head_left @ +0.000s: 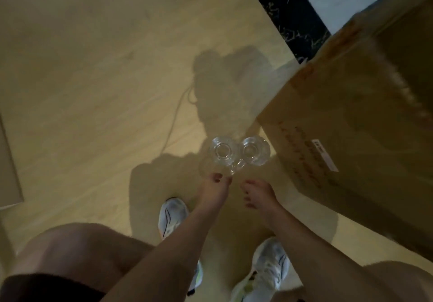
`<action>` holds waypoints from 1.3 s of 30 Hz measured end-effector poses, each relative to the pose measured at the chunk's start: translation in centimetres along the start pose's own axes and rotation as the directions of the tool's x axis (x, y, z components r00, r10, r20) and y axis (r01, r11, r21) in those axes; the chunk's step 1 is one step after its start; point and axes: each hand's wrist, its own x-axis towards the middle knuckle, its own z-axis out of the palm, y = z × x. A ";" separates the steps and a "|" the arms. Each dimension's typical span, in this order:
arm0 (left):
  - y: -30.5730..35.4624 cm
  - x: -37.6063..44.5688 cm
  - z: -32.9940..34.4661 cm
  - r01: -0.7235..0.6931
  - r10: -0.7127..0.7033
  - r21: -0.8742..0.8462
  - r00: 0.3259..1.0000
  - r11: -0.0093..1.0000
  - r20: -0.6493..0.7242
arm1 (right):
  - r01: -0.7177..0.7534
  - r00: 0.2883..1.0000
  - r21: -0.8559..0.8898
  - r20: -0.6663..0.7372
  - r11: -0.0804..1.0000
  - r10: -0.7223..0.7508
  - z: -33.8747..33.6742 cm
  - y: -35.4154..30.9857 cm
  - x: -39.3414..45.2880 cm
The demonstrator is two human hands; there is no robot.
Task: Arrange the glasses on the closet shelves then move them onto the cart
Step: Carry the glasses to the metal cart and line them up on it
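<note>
Where the pale wooden floor (93, 90) meets a big brown cardboard box (351, 114), two clear glass mugs (239, 154) stand touching. The left hand (214, 190) pinches a handle; the right hand (257, 196) hovers near, fingers relaxed, above white sneakers (172, 215).

- 2 clear glasses (225, 152) (255, 151) on the floor
- 1 cardboard box (351, 118)
- 2 hands (214, 190) (259, 195)
- 2 white shoes (172, 215) (269, 266)

A large cardboard box (351, 118) sits on the pale wooden floor (93, 67), near two white sneakers (172, 215).
</note>
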 end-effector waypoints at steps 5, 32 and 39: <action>-1.4 7.2 3.2 0.114 -0.098 -0.348 0.993 0.930 0.064 | -0.044 0.996 0.462 0.087 0.886 0.004 3.1 1.7 7.6; 8.2 -17.3 -9.9 0.350 -0.215 -0.653 0.935 0.671 0.280 | -0.140 0.990 0.383 0.039 0.913 0.135 -4.6 -7.4 -19.9; 15.8 -33.7 -19.1 0.229 -0.089 -0.685 0.968 0.692 0.234 | -0.005 1.000 0.315 -0.001 0.949 0.005 -6.8 -17.9 -39.4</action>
